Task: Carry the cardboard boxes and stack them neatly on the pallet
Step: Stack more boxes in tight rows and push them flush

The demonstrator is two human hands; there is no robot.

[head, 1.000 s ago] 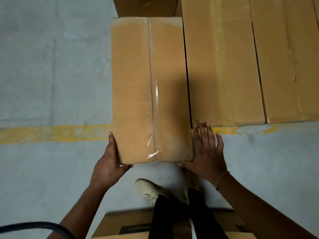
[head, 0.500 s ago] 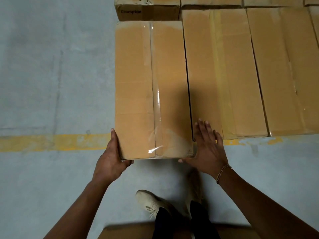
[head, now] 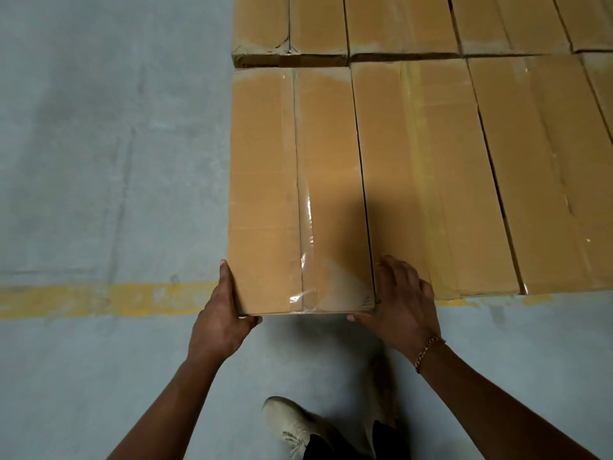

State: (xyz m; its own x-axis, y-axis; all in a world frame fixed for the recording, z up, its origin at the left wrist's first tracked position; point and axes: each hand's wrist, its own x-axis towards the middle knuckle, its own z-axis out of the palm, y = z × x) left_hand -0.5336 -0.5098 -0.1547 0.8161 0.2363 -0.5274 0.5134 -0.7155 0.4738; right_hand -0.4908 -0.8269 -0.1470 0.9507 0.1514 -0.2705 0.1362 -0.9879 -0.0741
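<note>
Head view, 12 o'clock taken as straight ahead of the person.

Hands: both arms are extended forward and down. The left hand (head: pixel 220 313) is set at the near-left corner of the cardboard box (head: pixel 298 187). Its thumb is laid up the left side edge toward 12 o'clock, and its fingers (head: pixel 253 321) are curled under the near edge, so the corner is gripped. The right hand (head: pixel 403 307) is set at the near-right corner. Its thumb is pressed against the near face, and its bent fingers (head: pixel 394 265) are draped over the seam toward the neighbouring box (head: pixel 414 177), so this corner is held too. Whether the fingertips reach into the seam cannot be told. A chain bracelet (head: pixel 428 351) is worn on the right wrist.

Box position: it is placed lengthwise, as the leftmost of the near row. A clear tape strip is seen down its middle. Its right edge is run close along the neighbouring box, with a thin dark gap between them. Its far edge is met at 12 o'clock by the back-row box (head: pixel 292 28). Its near edge is seen slightly nearer the person than the neighbour's near edge. What it rests on is hidden.

Room: at 9 o'clock, open grey concrete floor (head: pixel 99 127) is noted, crossed by a worn yellow line (head: pixel 99 298). More boxes are packed side by side at 3 o'clock (head: pixel 537 167). At 6 o'clock, a pale shoe (head: pixel 298 423) is seen on the floor.
</note>
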